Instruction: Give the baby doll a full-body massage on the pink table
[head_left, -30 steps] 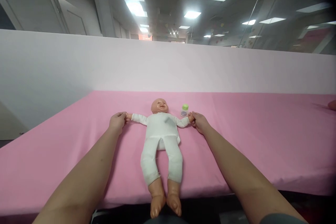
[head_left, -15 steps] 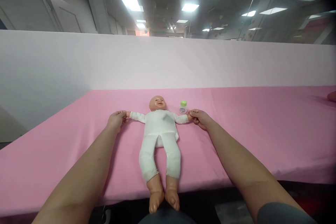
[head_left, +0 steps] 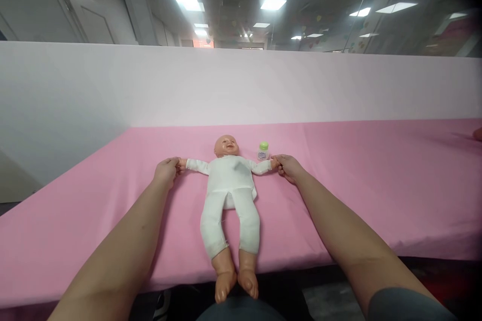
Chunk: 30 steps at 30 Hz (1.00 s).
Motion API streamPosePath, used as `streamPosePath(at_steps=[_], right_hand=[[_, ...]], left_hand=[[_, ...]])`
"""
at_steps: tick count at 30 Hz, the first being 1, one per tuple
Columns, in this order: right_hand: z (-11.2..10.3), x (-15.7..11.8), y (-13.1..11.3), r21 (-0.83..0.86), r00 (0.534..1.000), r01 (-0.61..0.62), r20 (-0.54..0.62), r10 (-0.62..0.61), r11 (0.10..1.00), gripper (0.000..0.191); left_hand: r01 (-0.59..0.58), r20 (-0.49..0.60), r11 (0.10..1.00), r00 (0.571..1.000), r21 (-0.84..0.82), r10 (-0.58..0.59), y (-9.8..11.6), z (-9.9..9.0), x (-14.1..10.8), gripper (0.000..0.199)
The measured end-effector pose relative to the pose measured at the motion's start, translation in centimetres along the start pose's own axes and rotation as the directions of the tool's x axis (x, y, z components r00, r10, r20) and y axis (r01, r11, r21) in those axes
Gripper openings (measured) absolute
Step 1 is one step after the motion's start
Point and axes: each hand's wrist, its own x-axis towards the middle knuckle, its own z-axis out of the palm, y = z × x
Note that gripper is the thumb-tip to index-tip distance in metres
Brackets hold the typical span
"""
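A baby doll (head_left: 230, 175) with a white cloth body lies on its back on the pink-covered table, arms stretched out to both sides. Its bare feet reach over the front edge, towards me. My left hand (head_left: 166, 169) is closed on the doll's hand at the left. On the other side, my right hand (head_left: 289, 167) pinches the doll's other hand between thumb and fingers. Just beyond that arm stands a small clear jar (head_left: 262, 151) with a green lid and a printed label, close to the doll's head.
The pink sheet (head_left: 376, 175) covers the wide table. A white low wall (head_left: 241, 85) borders its far side, with glass above it at the right. Part of a skin-coloured object (head_left: 478, 134) shows at the right edge.
Both hands keep hold of the doll's hands, with its arms spread. The doll's arm on the right looks slightly straighter. The camera view has shifted a little.
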Motion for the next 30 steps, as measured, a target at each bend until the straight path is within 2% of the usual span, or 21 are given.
streamPosePath(at_steps=[6, 11, 14, 17, 26, 30], right_hand=[[-0.2, -0.9, -0.6, 0.014, 0.993, -0.010, 0.119, 0.008, 1.000, 0.036], [-1.3, -1.1, -0.6, 0.046, 0.965, -0.053, 0.258, 0.039, 0.998, 0.033], [-1.7, -1.0, -0.4, 0.039, 0.956, -0.033, 0.293, 0.020, 0.999, 0.033], [-1.7, -1.0, -0.2, 0.009, 0.961, -0.003, 0.277, 0.001, 1.000, 0.038], [-0.8, -0.4, 0.2, -0.045, 0.994, 0.013, 0.113, -0.008, 0.999, 0.042], [-0.4, -0.1, 0.2, -0.061, 0.999, 0.015, 0.029, -0.013, 0.998, 0.029]], left_hand=[[0.047, -0.008, 0.999, 0.999, -0.006, -0.047, 0.4, 0.3, -0.4, 0.019], [0.064, 0.004, 0.998, 0.998, -0.024, -0.064, 0.9, 0.4, -0.9, 0.016], [0.058, 0.017, 0.998, 0.998, -0.029, -0.058, 1.1, 0.5, -1.3, 0.018], [0.053, 0.016, 0.998, 0.999, -0.022, -0.052, 1.3, 0.6, -1.5, 0.019], [0.049, 0.001, 0.999, 0.999, -0.003, -0.049, 1.4, 0.8, -1.6, 0.016], [0.047, 0.012, 0.999, 0.999, -0.008, -0.047, 1.4, 0.8, -1.7, 0.019]])
